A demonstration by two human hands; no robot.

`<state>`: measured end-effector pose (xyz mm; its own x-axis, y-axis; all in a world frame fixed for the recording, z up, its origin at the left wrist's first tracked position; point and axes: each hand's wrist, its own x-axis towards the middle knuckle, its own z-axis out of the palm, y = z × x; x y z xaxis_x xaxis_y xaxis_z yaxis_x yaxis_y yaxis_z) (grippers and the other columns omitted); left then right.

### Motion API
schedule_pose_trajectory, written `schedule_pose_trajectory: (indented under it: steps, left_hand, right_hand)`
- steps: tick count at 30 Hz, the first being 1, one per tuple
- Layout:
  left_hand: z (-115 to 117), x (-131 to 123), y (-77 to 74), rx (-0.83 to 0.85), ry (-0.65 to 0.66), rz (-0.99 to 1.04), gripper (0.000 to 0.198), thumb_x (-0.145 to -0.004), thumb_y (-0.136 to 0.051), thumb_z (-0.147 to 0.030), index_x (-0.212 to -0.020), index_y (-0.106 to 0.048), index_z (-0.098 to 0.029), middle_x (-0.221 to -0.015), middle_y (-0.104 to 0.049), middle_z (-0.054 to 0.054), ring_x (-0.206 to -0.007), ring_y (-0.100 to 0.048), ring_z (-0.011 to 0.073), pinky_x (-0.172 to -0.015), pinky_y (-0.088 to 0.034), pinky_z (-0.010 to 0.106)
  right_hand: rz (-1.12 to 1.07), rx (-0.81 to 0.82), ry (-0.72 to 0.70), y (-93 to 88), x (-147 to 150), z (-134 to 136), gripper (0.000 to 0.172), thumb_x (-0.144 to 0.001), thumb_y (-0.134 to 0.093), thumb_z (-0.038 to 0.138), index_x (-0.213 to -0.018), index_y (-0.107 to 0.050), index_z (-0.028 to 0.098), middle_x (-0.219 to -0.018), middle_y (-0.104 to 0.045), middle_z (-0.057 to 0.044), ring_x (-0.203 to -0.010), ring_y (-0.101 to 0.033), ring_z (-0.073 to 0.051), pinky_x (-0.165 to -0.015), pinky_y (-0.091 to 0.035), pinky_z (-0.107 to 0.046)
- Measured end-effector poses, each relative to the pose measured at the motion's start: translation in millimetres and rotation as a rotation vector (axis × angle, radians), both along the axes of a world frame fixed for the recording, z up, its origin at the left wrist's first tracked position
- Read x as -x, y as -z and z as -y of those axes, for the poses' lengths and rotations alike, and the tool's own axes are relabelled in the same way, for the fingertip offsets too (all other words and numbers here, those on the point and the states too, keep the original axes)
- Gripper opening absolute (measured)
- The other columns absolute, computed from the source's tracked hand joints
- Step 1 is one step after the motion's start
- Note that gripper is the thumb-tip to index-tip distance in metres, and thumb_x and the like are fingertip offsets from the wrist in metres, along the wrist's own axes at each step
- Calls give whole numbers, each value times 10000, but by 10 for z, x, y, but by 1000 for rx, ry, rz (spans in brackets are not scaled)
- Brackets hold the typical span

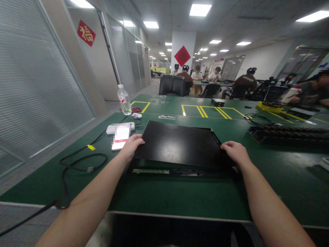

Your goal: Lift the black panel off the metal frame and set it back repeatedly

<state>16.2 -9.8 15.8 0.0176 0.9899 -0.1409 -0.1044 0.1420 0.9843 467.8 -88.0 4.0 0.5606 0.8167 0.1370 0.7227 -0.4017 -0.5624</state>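
A thin, flat black screen panel [172, 144] lies tilted over a shallow black frame [200, 172], its left side raised. My left hand [132, 145] is closed on the panel's left edge, thumb on top. At the right, my right hand [235, 152] pinches the side rim of the frame, close to the panel's right edge; the exact contact is partly hidden. Along the frame's near side a green circuit strip [150, 171] shows below the panel. Most of the frame's inside is covered by the panel.
Left of the panel are a lit phone [120, 137], a white power strip [110, 129], a black cable [84, 168] and a water bottle [124, 100]. Red-handled scissors [136, 109] and a metal caliper [167, 117] lie behind. Dark parts [288, 133] stand right; people sit beyond.
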Motion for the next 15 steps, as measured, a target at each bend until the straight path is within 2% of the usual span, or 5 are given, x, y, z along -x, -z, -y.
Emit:
schedule_pose_trajectory:
  steps: [9,15]
  left_hand:
    - [-66,22,39,77,0,131,409,-634,-858,-184,-1016,-714,-153,-842,-777,92,-681,-734,221,-613,-593,315]
    - [-89,32,54,69,5,164,395,-687,-822,-139,-1073,-737,-153,-868,-791,92,-736,-750,227,-682,-609,325]
  right_hand:
    - [-33,-10,7,-6,12,5,188,-725,-604,350,-747,-748,232,-748,-733,-51,-747,-657,-228,-690,-457,-324]
    - [-38,-19,-2,23,-28,-4,184,-724,-619,360,-755,-751,236,-769,-741,-51,-757,-665,-232,-696,-465,-330]
